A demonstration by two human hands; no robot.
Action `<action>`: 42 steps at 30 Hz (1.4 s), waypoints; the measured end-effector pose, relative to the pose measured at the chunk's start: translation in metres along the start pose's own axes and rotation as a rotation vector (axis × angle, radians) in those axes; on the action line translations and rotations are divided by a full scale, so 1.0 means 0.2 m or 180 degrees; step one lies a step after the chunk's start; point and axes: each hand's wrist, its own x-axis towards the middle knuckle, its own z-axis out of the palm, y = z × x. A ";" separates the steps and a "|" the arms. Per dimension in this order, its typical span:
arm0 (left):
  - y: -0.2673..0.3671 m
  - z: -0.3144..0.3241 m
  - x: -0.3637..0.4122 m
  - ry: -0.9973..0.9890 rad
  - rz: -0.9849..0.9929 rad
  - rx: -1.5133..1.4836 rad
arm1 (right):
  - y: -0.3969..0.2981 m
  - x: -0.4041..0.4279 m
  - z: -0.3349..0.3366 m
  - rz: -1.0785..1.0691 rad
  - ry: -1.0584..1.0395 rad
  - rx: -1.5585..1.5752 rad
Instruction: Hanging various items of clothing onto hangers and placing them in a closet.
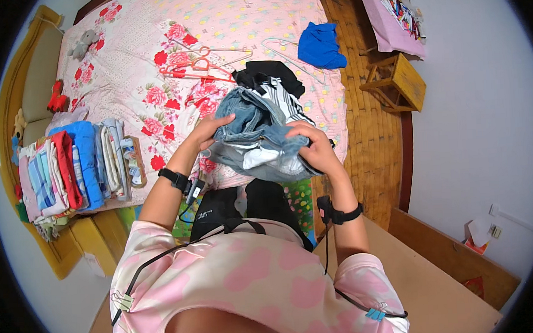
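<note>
A pair of blue denim jeans [246, 118] is held up between my hands, bunched, with its waistband open and white pocket lining [261, 157] showing. My left hand [212, 129] grips the waistband at its left side, thumb on top. On the right side, my right hand [313, 143] pinches the denim, its fingertips partly blurred. Just beyond the jeans lie a white garment with black stripes [285, 100] and a black garment [273, 73], both partly covered. Orange hangers [193, 71] and a pale wire hanger [282, 43] rest on the bed farther off.
A floral sheet covers the bed [127, 97]. At left stands a row of folded clothes [81, 162] beside soft toys. A blue garment [321, 46] lies at the bed's right edge. Beyond the wooden floor [373, 138] are a wooden stool [400, 82] and a pink-covered table [376, 16] with pens.
</note>
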 end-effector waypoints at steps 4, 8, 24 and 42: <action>-0.10 0.09 0.15 0.0820 0.0900 0.0493 | 0.34 0.11 -0.18 0.0383 0.0148 -0.0550; -0.24 0.19 0.30 0.1390 0.1387 0.1575 | 0.85 0.15 -0.26 0.0568 0.0241 -0.0934; -0.39 0.30 0.65 0.2129 0.0662 0.0917 | 2.29 0.56 -0.41 0.1243 0.0744 -0.1532; -0.44 0.27 0.68 0.2008 0.0624 0.0592 | 2.01 0.64 -0.37 0.1568 0.0636 -0.1882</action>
